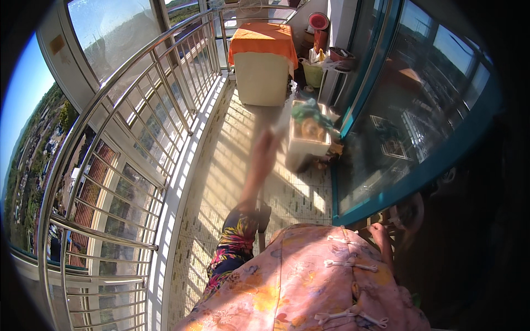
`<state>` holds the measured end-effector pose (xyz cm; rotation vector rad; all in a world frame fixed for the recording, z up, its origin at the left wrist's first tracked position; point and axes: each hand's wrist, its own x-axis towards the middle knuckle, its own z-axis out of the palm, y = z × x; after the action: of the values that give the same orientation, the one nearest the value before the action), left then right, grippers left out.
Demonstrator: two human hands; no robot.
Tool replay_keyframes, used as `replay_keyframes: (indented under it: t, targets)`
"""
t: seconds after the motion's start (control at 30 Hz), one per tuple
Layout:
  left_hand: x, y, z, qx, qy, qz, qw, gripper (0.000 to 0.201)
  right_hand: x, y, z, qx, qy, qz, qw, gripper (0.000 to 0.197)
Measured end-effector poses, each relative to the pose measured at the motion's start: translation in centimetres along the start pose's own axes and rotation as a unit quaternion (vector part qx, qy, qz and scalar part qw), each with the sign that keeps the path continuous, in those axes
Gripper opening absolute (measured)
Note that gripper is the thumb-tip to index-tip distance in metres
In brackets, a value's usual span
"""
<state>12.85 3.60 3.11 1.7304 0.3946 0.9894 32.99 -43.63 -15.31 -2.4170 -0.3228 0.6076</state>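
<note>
Sunlit tiled balcony floor [221,182] beside steel railing [138,110]; left hand [268,144] blurred — grip unreadable; right hand's [380,231] too.

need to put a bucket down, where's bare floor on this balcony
Bare tiled floor runs between the steel railing and the white box. It is crowded at the far end, around the orange-covered cabinet and green bin.

A white box [307,144] sits on the tiled balcony floor, against the teal door frame. It stands upright and open-topped, filled with green cloth and a round tan item. The left hand [269,144], blurred, is raised just beside its left edge.
</note>
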Motion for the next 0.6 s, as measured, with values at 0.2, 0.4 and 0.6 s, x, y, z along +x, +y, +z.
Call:
replay_keyframes:
  t: [0.2, 0.4, 0.6]
  targets:
    - [-0.4, -1.3, 0.7, -0.003, 0.012, 0.036, 0.999, 0.019, -1.2, -0.4, 0.5, 0.01, -0.003, 0.012, 1.0, 0.036]
    - [-0.6, -1.0, 0.6, 0.023, 0.004, 0.022, 0.999, 0.02, -2.2, -0.2, 0.6, 0.019, 0.004, 0.033, 0.999, 0.036]
    - [-0.5, -1.2, 0.7, 0.037, 0.015, 0.047, 0.998, 0.02, -2.2, 1.0, 1.1, 0.061, 0.016, 0.016, 0.998, 0.036]
